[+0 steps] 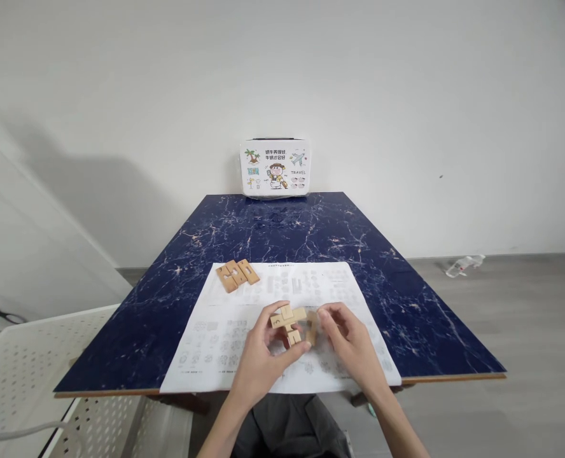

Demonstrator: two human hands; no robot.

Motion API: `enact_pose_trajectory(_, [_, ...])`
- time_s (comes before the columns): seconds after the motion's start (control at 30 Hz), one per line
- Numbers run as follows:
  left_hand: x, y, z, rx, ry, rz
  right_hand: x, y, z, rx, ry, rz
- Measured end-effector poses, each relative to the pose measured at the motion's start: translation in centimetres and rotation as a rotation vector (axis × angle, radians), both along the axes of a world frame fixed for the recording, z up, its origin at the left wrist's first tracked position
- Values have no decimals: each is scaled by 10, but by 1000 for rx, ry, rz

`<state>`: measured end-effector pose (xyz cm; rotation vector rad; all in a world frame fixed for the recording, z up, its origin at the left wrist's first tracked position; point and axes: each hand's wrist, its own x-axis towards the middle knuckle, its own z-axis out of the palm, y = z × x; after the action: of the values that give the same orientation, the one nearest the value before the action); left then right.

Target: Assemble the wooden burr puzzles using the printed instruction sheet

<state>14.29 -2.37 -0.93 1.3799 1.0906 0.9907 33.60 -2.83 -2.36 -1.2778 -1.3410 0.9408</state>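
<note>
My left hand [263, 359] grips a cluster of interlocked wooden puzzle pieces [287, 321], some marked with dark figures, held above the paper sheet. Close on its right, my right hand [347, 331] pinches a slim wooden puzzle piece [312, 329], blurred by motion, beside the cluster. Whether that piece touches the cluster I cannot tell. Several flat wooden pieces with cut-out notches [237, 275] lie together on the upper left of the paper sheet [206, 346], which bears printed diagrams.
The sheet lies on a blue marbled table [282, 232]. At the table's far edge, against the wall, stands a white case with cartoon prints [275, 168]. A white perforated rack [101, 413] is at the left, and a clear plastic item [464, 265] lies on the floor at right.
</note>
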Motion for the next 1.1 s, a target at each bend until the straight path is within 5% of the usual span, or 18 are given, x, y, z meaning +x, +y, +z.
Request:
enact_pose_trajectory(0.2, [-1,0,2,12,8,57,13,-10,-8,115,-336,7])
enact_pose_trajectory(0.37, [-2,0,4,-24,12,15,14,-5,-14,116,-383,96])
enact_pose_trajectory(0.73, [-6,-3,1,31,3,-39,15,-13,10,-300,479,285])
enact_pose_trajectory(0.93, [-8,-4,-3,125,-11,15,3,-12,9,-301,744,474])
enact_pose_trajectory(1.1, [-8,-6,-3,184,9,8,-6,-16,9,-362,759,413])
